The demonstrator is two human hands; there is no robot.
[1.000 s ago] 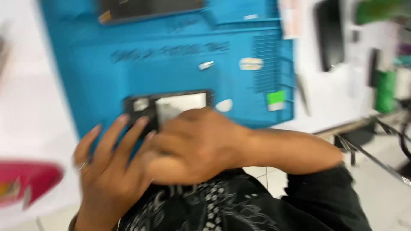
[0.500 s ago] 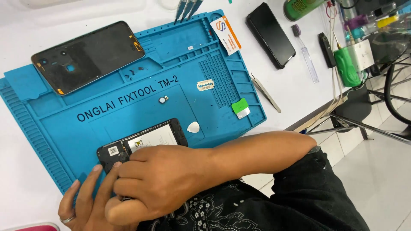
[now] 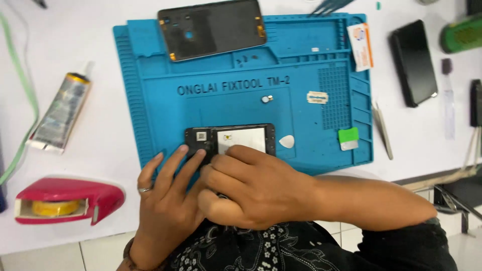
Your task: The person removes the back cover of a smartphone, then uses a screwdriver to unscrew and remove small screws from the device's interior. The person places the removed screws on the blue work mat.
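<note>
An opened black phone body with a pale panel inside lies on a blue repair mat near the mat's front edge. My left hand, with a ring on one finger, rests its fingertips on the phone's left end. My right hand lies across the left one, fingers curled and pressing on the phone's lower middle. Whether a small tool or part is in the right fingers is hidden. A separate dark phone panel lies at the mat's far edge.
A tube of glue and a pink tape dispenser lie left of the mat. A white pick, a green piece, tweezers, a card and another black phone lie to the right.
The view has swung left and steadied, bringing the glue tube and tape dispenser into sight. Both hands stay on the phone, with the left fingers now spread over its left end.
</note>
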